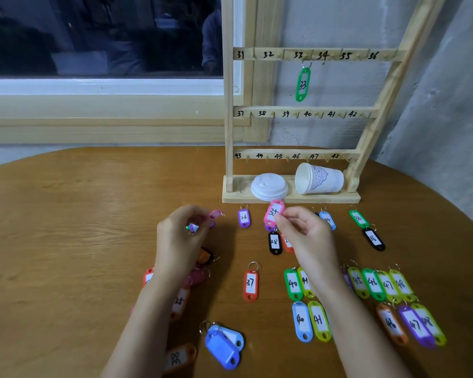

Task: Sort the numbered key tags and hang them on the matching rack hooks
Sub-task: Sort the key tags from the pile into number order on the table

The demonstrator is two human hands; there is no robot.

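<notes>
Blue tags (224, 347) lay nearest, by the tabletop's near edge. Right hand (303, 233), grip pinched on a pink tag (273, 213) (32 or 34, unclear), held it just before the rack's base, long axis near upright. Rack (227, 118) stood at the far right edge; its 31–36 rail sat up and beyond that grip. Left hand (180, 236) pinched a second pink tag (216, 214), farther from the rack. Right hand judged nearer.
</notes>
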